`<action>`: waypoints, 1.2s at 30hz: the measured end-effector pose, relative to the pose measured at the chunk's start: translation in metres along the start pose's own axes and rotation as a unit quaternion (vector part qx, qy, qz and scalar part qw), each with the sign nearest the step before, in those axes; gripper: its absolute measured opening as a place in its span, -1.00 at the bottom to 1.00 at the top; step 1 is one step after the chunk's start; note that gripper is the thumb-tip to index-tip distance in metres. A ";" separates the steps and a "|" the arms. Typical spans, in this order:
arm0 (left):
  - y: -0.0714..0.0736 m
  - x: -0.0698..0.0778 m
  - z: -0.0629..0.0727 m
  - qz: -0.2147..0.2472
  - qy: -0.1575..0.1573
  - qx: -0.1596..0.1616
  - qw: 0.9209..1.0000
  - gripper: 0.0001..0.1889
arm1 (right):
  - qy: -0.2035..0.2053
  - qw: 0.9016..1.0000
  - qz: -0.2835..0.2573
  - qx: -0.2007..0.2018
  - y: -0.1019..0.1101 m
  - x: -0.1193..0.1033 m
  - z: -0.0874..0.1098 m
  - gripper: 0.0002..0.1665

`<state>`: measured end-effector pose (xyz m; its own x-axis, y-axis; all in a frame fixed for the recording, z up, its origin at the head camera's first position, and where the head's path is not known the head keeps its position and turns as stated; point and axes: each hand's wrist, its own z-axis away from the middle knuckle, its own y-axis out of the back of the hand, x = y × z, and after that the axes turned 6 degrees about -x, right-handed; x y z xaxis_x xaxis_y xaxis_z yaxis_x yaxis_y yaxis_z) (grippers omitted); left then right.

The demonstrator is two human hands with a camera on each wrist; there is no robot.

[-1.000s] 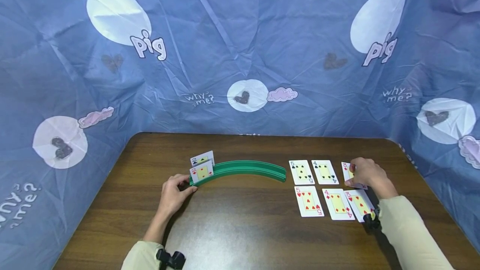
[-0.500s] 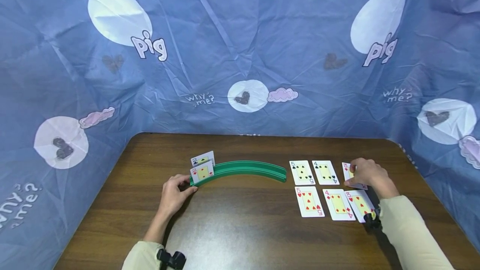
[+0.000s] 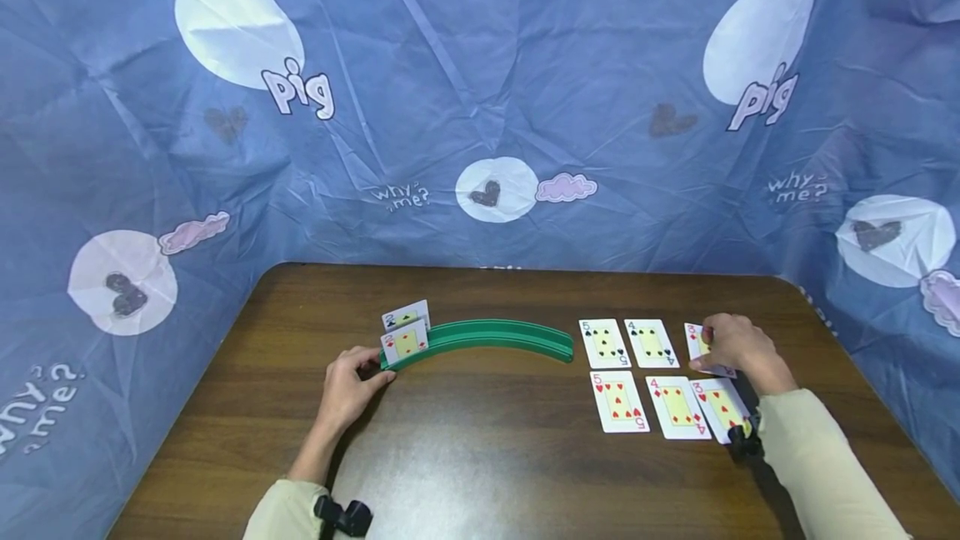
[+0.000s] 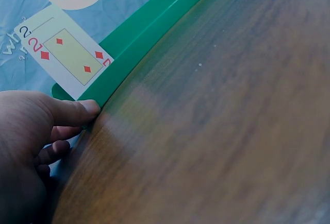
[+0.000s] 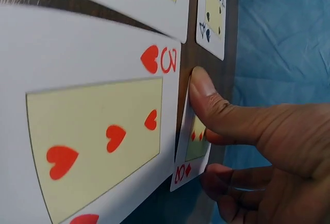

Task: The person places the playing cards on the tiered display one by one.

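At the left of the table, my left hand point(image 3: 348, 386) pinches the near left end of a curved green card holder point(image 3: 495, 333), its thumb along the front side. A two of diamonds point(image 4: 72, 54) stands in the holder with a black-suit two point(image 3: 405, 315) behind it. Over on the right, my right hand point(image 3: 738, 348) grips a three of diamonds point(image 5: 193, 147) with thumb and fingers at its edges. Part of that card is hidden beneath the hand. Just in front of it lies a three of hearts point(image 3: 720, 407), partly under the wrist.
Face up between holder and right hand lie a five of spades point(image 3: 603, 344), a four of spades point(image 3: 651, 344), a five of hearts point(image 3: 618, 402) and a four of diamonds point(image 3: 677, 407). A blue printed cloth point(image 3: 405, 123) hangs behind the wooden table point(image 3: 480, 457).
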<state>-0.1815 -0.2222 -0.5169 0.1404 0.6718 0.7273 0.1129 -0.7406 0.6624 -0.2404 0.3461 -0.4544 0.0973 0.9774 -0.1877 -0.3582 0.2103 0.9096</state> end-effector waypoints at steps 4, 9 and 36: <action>0.001 0.000 0.000 0.000 -0.001 0.000 1.000 -0.71 | 0.018 1.000 -0.004 0.006 -0.001 0.004 -0.001 -0.42; 0.001 0.001 0.000 -0.002 0.003 0.000 1.000 -0.71 | 0.030 0.999 -0.004 0.010 -0.002 0.008 -0.003 -0.38; -0.001 0.001 0.000 -0.003 0.000 0.006 1.000 -0.72 | 0.010 0.999 -0.020 0.025 -0.004 0.009 0.000 -0.05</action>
<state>-0.1811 -0.2210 -0.5170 0.1403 0.6757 0.7237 0.1260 -0.7372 0.6638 -0.2377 0.3544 -0.4601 0.0916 0.9687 -0.2305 -0.3068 0.2477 0.9190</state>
